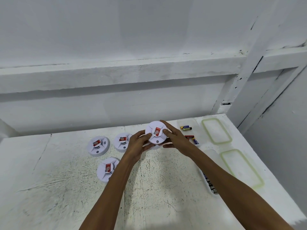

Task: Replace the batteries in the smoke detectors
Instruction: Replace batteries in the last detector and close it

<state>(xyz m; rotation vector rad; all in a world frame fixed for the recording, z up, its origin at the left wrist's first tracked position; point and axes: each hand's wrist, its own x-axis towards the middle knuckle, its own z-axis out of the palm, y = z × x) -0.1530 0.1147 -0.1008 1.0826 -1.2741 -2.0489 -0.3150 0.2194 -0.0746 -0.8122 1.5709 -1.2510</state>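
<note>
Both hands are closed on one smoke detector (156, 132), lifted clear of the tabletop (66, 180) with its labelled face up. The left hand (138, 143) cups it from eight o'clock, thumb on the face and fingers curled beneath. The right hand (174, 138) wraps the rim from three o'clock, thumb lying beside the red label.

This two-handed hold on opposite sides reads as a twist – most likely turning the body against its back plate, either to open the battery bay or to lock it shut again. Which of the two cannot be told, since the underside is hidden.

Three more units lie face up on the tabletop at about nine o'clock of the held one: the far-left detector (98, 145), the middle detector (122, 141) and the near detector (107, 169). At three o'clock, loose batteries (186, 128) lie in a clear tub (196, 121), with two green-edged lids (216, 131) beyond. A second tub of cells (210, 183) sits at five o'clock, partly behind the right forearm.

The next move probably calls for opposed rotation with a firm rim grip – then turning the unit over so the bay faces up, if it is opening.
</note>
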